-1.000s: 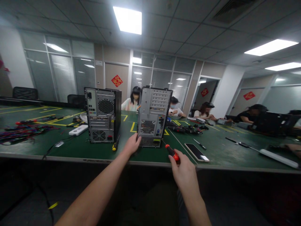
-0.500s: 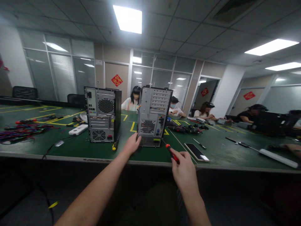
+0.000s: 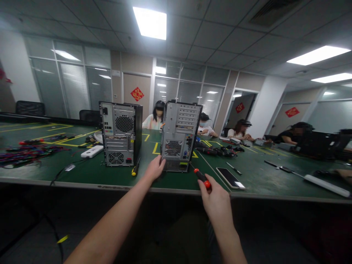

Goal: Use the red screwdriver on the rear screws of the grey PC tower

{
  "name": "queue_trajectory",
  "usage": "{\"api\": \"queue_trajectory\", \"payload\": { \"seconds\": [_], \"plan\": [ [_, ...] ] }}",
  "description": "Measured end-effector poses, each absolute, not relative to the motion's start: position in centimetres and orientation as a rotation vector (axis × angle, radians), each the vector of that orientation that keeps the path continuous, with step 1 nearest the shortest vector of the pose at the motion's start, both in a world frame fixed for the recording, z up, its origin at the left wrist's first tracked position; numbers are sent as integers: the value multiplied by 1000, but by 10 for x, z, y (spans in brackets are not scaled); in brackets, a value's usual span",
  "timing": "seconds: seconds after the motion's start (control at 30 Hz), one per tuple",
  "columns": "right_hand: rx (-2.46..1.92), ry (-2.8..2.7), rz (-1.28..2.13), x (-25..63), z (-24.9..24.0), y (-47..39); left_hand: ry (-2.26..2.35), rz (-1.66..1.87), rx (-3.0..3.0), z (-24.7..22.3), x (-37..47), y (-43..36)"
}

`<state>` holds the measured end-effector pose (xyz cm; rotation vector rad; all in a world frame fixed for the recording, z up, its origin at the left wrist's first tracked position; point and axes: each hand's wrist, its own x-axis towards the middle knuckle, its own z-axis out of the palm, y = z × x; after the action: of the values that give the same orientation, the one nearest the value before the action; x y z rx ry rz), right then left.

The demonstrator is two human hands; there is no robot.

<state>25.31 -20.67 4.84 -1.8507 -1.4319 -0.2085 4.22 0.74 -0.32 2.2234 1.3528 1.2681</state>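
A grey computer tower (image 3: 178, 126) stands upright before me, its back panel with ports, vents and slot covers turned my way. My left hand (image 3: 155, 168) grips its lower left edge, with the thumb on the near side and the other fingers partly hidden. In my right hand (image 3: 216, 192) is a red and black screwdriver (image 3: 202, 177), pinched by the handle. Its thin shaft points at the tower's lower right edge; whether the tip touches a screw there is too small to tell.
To the left stands a second tower (image 3: 119, 134), with a yellow and black screwdriver (image 3: 135, 168) beside it. A phone (image 3: 230, 178) lies at right. Bundled cables (image 3: 30, 152), a white power strip (image 3: 92, 151) and black cables (image 3: 220, 149) are on the green table. Several people sit beyond.
The fingers of my right hand have shifted on the screwdriver's handle, showing more of its red end. My left hand and the tower have stayed in place.
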Motion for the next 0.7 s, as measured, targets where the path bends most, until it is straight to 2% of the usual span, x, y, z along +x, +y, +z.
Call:
{"api": "queue_trajectory", "payload": {
  "seconds": [0.3, 0.6, 0.7],
  "plan": [
    [-1792, -1520, -297, 255, 44, -205, 1354, 1279, 2224, -6, 43, 10],
    [-1964, -1416, -58, 248, 53, -207, 1330, 1268, 2217, -3, 42, 8],
    [-1902, -1455, -183, 251, 50, -207, 1325, 1262, 2216, -3, 42, 7]
  ]
}}
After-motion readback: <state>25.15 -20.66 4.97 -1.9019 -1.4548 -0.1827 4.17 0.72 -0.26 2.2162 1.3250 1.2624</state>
